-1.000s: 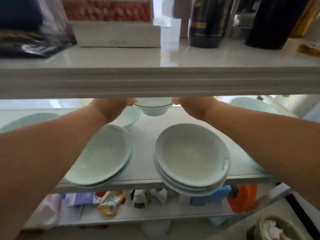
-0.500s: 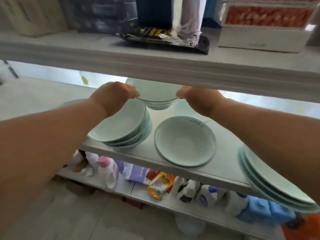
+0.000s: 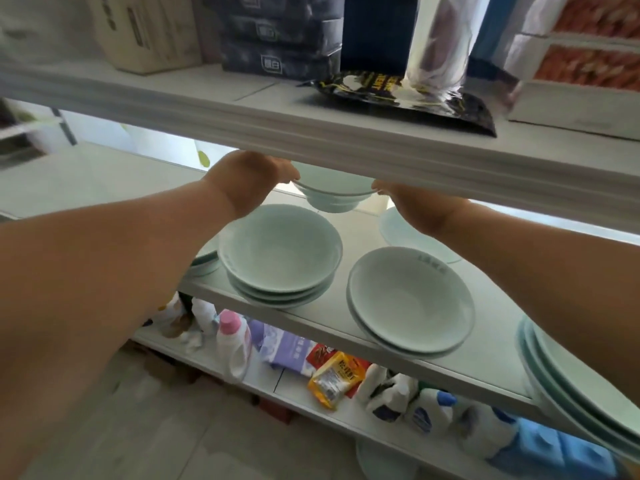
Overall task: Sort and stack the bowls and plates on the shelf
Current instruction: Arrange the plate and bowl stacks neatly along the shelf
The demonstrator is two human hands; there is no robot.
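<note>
Both hands hold small pale green bowls (image 3: 332, 195), apparently two nested, just under the upper shelf board. My left hand (image 3: 251, 183) grips the left rim and my right hand (image 3: 414, 211) grips the right rim. Below them on the middle shelf (image 3: 485, 358) sits a stack of three deep bowls (image 3: 280, 252). To its right is a stack of two shallow plates (image 3: 410, 299). More stacked plates (image 3: 568, 393) show at the right edge, partly behind my right forearm. A flat plate (image 3: 415, 240) lies behind, near the back.
The upper shelf board (image 3: 346, 133) hangs low over my hands and carries boxes and a black bag (image 3: 415, 98). The lower shelf holds detergent bottles (image 3: 233, 344) and snack packets (image 3: 334, 379). Another dish edge (image 3: 206, 263) peeks out behind my left forearm.
My view has swung left along the shelf while both hands carried the small bowls leftward. They now hang above the stack of deep bowls.
</note>
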